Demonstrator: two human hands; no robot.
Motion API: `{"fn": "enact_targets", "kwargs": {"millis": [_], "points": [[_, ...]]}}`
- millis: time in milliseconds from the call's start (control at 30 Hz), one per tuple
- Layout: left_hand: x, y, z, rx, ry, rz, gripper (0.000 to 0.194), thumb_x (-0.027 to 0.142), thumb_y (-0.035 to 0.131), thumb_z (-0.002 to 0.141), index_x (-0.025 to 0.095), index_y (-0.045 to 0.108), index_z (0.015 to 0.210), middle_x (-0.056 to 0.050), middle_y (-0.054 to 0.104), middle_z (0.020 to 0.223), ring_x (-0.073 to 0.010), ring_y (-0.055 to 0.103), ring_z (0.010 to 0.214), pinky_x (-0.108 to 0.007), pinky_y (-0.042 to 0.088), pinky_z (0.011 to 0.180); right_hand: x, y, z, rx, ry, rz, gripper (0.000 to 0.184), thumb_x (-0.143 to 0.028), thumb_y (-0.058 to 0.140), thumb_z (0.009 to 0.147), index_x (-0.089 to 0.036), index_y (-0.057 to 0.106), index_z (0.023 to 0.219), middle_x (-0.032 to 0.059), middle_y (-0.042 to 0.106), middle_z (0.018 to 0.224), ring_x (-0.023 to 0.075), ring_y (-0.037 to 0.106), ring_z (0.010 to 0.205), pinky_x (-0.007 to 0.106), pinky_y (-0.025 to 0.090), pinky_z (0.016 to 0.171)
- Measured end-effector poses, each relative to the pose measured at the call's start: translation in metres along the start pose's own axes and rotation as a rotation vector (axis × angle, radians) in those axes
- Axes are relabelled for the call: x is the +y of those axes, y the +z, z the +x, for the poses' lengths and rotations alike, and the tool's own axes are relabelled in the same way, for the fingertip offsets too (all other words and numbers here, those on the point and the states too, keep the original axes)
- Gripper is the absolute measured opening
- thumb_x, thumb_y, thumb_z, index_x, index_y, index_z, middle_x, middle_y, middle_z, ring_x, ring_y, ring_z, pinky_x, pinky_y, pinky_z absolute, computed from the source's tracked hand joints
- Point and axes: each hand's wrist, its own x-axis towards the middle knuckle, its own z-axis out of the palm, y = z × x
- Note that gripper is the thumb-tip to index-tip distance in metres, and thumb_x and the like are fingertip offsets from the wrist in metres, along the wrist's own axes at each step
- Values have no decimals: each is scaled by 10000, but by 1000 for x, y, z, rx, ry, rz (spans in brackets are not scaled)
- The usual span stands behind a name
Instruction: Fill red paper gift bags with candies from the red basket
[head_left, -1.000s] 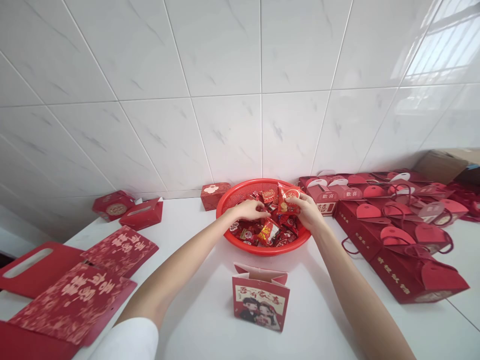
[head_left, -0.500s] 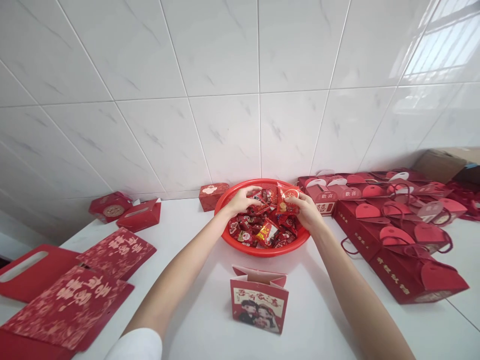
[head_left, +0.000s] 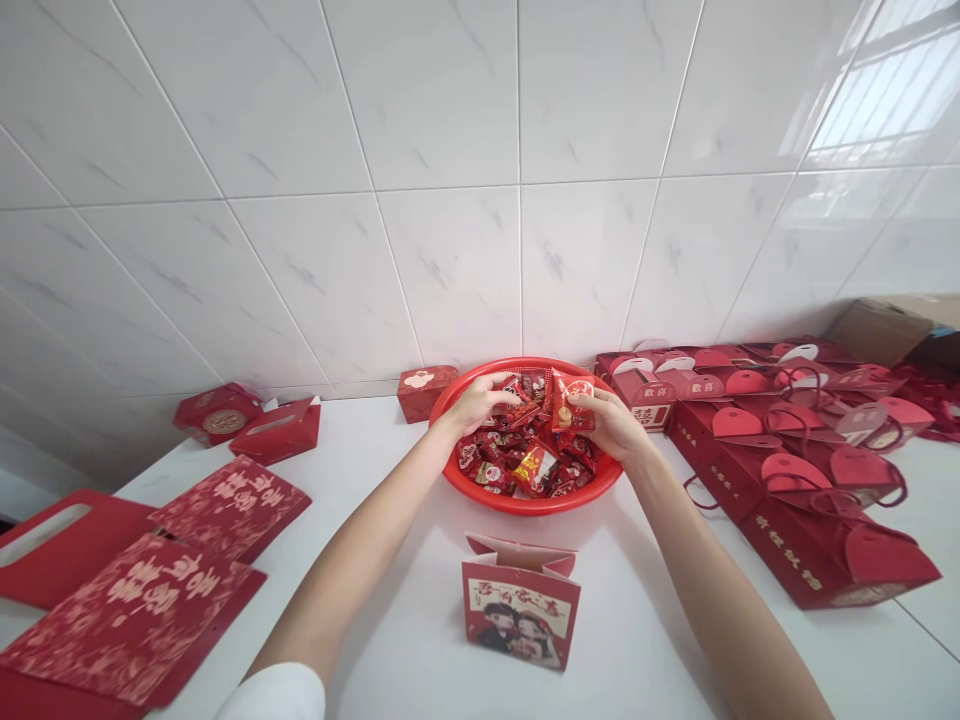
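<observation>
A round red plastic basket [head_left: 534, 506] filled with wrapped candies [head_left: 534, 465] stands in the middle, close to the wall. My right hand [head_left: 613, 425] grips a red candy packet [head_left: 568, 400] with gold print, held over the basket's right side. Inside the left part of the basket, the thumb and fingers of my left hand [head_left: 480, 402] are closed on a red candy wrapper [head_left: 521, 392]. In front of the basket a small red gift box [head_left: 519, 615] with a cartoon couple printed on it stands upright, its top flaps apart.
Rows of red gift boxes [head_left: 810, 540] with cord handles line the right. Flat printed cartons [head_left: 135, 620] lie at the left, below two small red boxes [head_left: 276, 432]. Another small box [head_left: 427, 392] touches the basket's back left. A brown cardboard box [head_left: 874, 328] sits far right.
The packet in my right hand has shifted slightly left and turned a little. My left fingers have drawn closer together around a wrapper. The gift box in front stays in place.
</observation>
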Motion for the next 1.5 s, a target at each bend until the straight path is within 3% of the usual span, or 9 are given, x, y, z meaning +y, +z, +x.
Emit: {"fn": "enact_targets", "kwargs": {"millis": [200, 433, 600, 867, 1067, 1300, 1500], "points": [[3, 1, -4, -111, -30, -54, 591, 197, 771, 670, 173, 678, 1254, -17, 725, 824, -162, 650, 747, -301, 516, 727, -2, 2, -2, -70, 97, 61, 266, -268, 861, 613, -194, 756, 846, 55, 783, 904, 216, 735, 803, 323, 610, 725], [-1, 1, -1, -181, 25, -64, 527, 171, 787, 648, 185, 721, 1171, -63, 758, 1063, -189, 687, 942, -305, 525, 819, -3, 1, -1, -56, 103, 74, 215, -236, 824, 637, -187, 763, 837, 58, 782, 880, 215, 734, 789, 318, 610, 736], [-3, -1, 2, -168, 31, -78, 469, 142, 747, 678, 170, 709, 1144, -44, 778, 918, -179, 706, 889, -328, 522, 875, -4, 2, -1, -5, 111, 80, 230, -223, 830, 613, -200, 755, 830, 48, 778, 880, 227, 725, 811, 345, 623, 709], [-8, 1, 4, -212, 94, -22, 421, 223, 780, 652, 170, 739, 1067, -9, 753, 809, -172, 696, 827, -323, 514, 856, -4, -1, -1, -57, 141, 36, 195, -241, 828, 625, -188, 733, 786, 35, 762, 816, 192, 702, 741, 295, 595, 672], [-10, 2, 4, -185, 123, -29, 419, 236, 812, 637, 159, 748, 1044, -4, 730, 832, -148, 673, 779, -305, 537, 791, -2, -6, 0, -79, 133, 73, 193, -218, 794, 670, -182, 730, 848, 26, 758, 799, 185, 707, 728, 293, 594, 691], [-9, 5, 3, -111, 143, 41, 536, 331, 918, 591, 168, 739, 1069, -76, 731, 1071, -201, 675, 947, -328, 558, 834, -1, -9, 3, -127, 154, 99, 123, -205, 744, 722, -174, 724, 839, 31, 765, 798, 182, 710, 710, 274, 579, 651], [-7, 5, 4, -57, 141, 9, 606, 421, 929, 559, 172, 720, 1070, -42, 723, 1004, -197, 677, 904, -335, 548, 811, -2, -12, 3, -163, 180, 108, 116, -235, 704, 761, -186, 711, 865, 31, 772, 818, 181, 720, 707, 270, 583, 639]]}}
